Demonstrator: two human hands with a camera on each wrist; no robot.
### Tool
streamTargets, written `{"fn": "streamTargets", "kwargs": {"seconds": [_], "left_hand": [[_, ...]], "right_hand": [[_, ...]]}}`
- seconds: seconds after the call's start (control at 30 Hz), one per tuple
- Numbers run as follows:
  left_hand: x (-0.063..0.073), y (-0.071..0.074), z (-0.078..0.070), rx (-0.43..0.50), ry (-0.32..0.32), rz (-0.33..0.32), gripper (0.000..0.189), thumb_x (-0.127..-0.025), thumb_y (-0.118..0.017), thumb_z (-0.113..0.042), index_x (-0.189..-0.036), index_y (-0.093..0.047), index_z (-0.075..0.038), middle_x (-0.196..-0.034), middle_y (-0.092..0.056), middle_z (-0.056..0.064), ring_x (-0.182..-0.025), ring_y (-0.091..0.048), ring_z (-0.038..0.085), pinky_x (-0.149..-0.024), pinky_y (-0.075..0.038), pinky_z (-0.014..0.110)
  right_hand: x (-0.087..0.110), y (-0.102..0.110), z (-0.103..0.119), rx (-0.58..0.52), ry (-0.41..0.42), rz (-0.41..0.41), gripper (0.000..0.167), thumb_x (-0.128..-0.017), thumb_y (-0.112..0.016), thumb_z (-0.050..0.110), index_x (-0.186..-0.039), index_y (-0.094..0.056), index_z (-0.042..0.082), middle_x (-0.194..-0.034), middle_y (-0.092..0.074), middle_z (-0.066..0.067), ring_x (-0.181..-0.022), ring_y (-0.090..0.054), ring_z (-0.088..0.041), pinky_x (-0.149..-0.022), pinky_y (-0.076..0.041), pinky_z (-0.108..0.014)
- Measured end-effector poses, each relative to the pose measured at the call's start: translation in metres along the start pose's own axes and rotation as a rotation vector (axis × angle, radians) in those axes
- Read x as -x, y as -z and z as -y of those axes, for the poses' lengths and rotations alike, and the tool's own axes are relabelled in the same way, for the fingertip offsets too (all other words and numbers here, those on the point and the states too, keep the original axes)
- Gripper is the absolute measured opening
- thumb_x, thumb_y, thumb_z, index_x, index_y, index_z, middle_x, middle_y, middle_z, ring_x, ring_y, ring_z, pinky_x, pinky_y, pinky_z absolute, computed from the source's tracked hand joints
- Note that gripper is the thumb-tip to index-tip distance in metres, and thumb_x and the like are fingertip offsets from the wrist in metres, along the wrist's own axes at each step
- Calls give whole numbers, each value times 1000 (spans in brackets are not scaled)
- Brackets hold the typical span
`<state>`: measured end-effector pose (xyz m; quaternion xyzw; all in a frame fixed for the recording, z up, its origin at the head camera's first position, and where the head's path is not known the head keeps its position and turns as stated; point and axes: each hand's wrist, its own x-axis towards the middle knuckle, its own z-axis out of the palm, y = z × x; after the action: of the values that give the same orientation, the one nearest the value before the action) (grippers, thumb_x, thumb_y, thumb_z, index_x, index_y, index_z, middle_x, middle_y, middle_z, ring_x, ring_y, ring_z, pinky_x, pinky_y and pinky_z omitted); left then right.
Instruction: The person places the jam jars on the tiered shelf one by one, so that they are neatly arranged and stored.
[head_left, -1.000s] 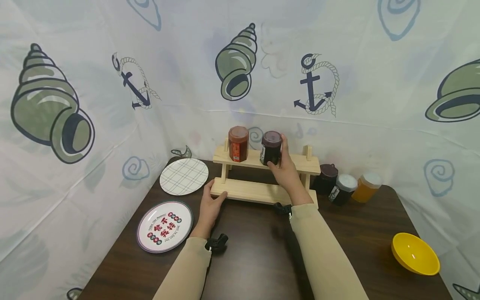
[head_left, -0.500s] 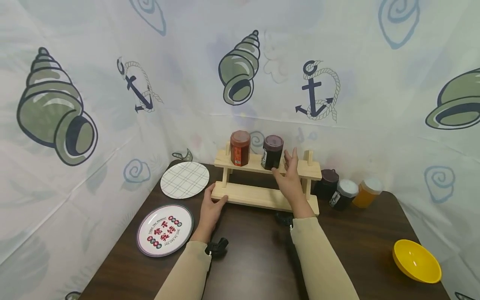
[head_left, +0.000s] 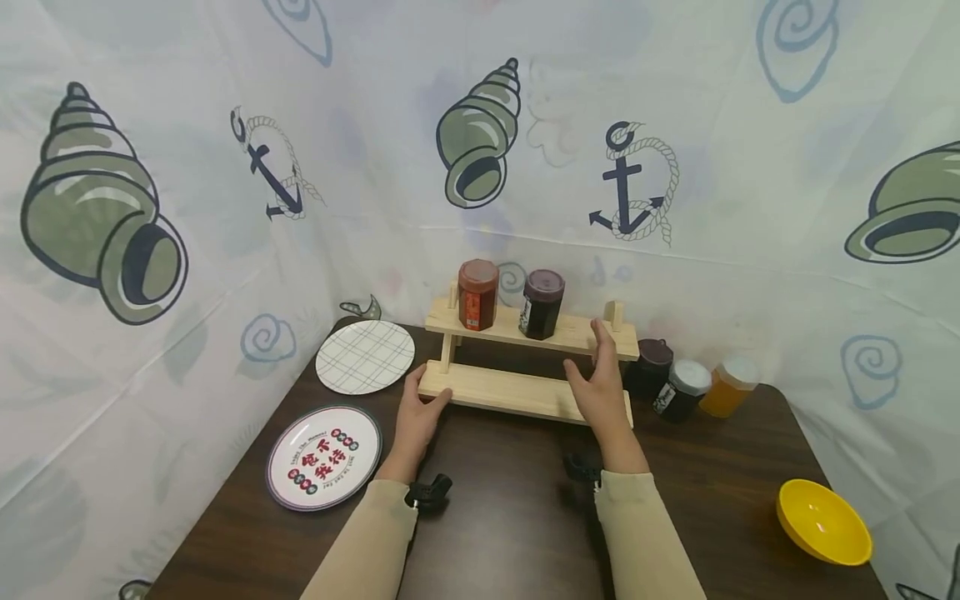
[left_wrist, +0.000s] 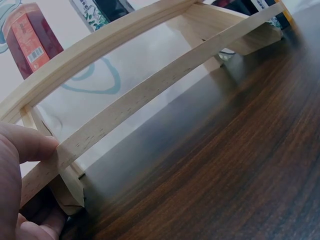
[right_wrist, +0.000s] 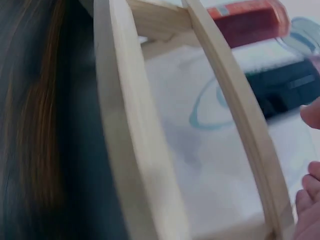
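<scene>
Pale wood forms the rack (head_left: 510, 391) far on the brown table (head_left: 506, 521); the left hand (head_left: 415, 422) grips its lower left end, while the right hand (head_left: 602, 396), fingers spread, holding nothing, is near its right end.

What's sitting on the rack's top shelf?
A red jar and, to its right, a dark jar stand on the top shelf. The wood beneath them is covered, and in the head view the right hand hides part of the front edge.
</scene>
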<state>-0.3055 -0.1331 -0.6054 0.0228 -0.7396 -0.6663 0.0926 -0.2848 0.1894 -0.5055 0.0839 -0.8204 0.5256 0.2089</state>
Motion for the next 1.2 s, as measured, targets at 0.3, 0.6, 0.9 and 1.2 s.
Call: {"fn": "streamTargets", "kwargs": {"seconds": [0.3,0.6,0.9,1.2], "left_hand": [[6,3,2,-11,8,13,79,-102,-78,-20,-168,-37,-13,-171,-43,19,-157,-43,38,-128,-33,60],[4,5,2,-1,-6,15,79,-101,-79,-19,-168,-38,-12,-172,-41,19,-161,-38,37,-133,-26,57],[3,8,0,1,0,16,80,-101,-79,-20,-168,-37,-12,-173,-41,17,-161,-38,36,-133,-26,57],[0,4,-1,0,-20,7,79,-101,-79,-21,-168,-38,-13,-172,-43,17,-159,-39,36,-132,-27,58]], "right_hand": [[29,38,-30,-32,76,-301,73,-102,-69,-7,-166,-38,5,-168,-43,-18,-159,-38,-37,-135,-26,-48],[57,74,-31,-93,8,-589,60,-101,-66,-9,-157,-44,-8,-160,-48,-26,-154,-41,-37,-132,-28,-34],[68,103,-83,-322,-203,-679,68,-102,-69,-1,-164,-44,15,-167,-38,-13,-155,-33,-29,-124,-27,-45],[61,101,-90,-266,-264,-526,89,-100,-71,-5,-173,-31,28,-171,-20,-14,-157,-26,-41,-129,-23,-62]]}}
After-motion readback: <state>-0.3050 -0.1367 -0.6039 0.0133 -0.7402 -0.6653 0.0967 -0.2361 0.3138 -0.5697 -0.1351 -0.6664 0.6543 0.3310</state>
